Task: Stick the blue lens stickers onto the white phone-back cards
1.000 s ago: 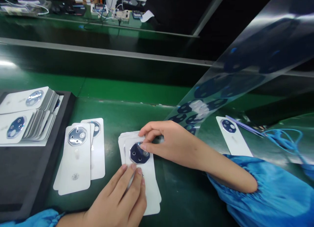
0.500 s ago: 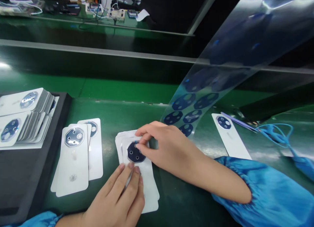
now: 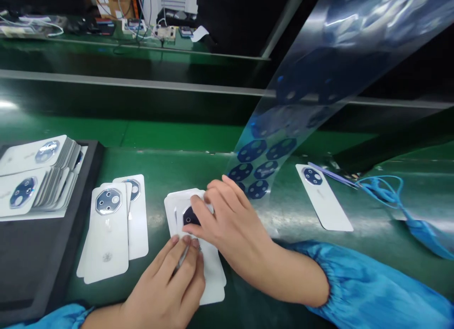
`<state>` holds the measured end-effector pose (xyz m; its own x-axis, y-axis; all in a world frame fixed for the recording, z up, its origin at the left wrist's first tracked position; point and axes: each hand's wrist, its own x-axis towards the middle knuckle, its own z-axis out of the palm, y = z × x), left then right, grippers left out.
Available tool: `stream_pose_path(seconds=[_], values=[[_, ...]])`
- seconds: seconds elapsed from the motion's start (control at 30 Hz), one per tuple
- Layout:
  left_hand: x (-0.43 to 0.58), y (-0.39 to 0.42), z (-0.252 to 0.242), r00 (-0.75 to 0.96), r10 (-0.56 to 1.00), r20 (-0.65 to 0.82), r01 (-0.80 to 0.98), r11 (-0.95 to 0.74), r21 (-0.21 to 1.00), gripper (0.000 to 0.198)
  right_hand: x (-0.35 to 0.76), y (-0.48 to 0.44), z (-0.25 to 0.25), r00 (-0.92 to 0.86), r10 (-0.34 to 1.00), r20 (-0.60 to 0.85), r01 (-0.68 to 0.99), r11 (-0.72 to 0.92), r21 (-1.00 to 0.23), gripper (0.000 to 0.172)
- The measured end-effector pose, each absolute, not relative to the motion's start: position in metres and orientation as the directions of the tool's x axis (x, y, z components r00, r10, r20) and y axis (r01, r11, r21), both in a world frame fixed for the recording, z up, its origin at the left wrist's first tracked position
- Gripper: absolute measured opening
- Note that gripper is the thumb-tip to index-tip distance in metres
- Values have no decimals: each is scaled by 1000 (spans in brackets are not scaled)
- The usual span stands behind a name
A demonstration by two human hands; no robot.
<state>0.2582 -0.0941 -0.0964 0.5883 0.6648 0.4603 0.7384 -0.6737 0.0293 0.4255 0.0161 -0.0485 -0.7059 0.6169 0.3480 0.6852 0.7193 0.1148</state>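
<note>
Left hand (image 3: 166,281) laid on white panel (image 3: 210,272), right hand (image 3: 232,225) curled over it, grips indeterminable; round mark (image 3: 107,257) on neighbouring panel (image 3: 109,236) illegible.

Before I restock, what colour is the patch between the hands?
Dark blue patch, partly hidden; head view.

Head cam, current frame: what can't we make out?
All in the head view:
- Dark octagonal plate: much of its right side is hidden by the right hand.
- Top white panel: partly covered by the left hand.
- Black tray: cut off by the left edge.
- Patterned clear film: upper end runs out of frame.
- Round mark on the left pile: too small to read.
</note>
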Motion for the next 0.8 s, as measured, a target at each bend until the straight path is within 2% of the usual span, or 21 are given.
stream_pose_path(seconds=[0.1, 0.17, 0.3, 0.43, 0.67, 0.8], values=[[258, -94, -98, 601, 652, 462, 733, -680, 8, 31, 431, 20, -50, -634, 722, 278, 769, 627, 125, 81], [257, -94, -99, 606, 641, 470, 727, -686, -2, 31, 436, 23, -52, -628, 745, 225, 774, 629, 79, 87], [256, -94, -99, 609, 632, 478, 723, -691, -6, 31, 445, 32, -64, -671, 712, 207, 721, 692, -38, 64], [257, -95, -98, 599, 622, 504, 724, -690, -10, 31, 446, 39, -71, -643, 745, 181, 728, 667, -160, 38], [259, -95, -99, 600, 608, 519, 731, -681, -46, 31, 446, 26, -60, -605, 756, 248, 716, 653, -246, 28], [259, -97, -99, 594, 622, 511, 746, -663, -61, 31, 444, 10, -58, -609, 741, 283, 674, 672, -307, 28]])
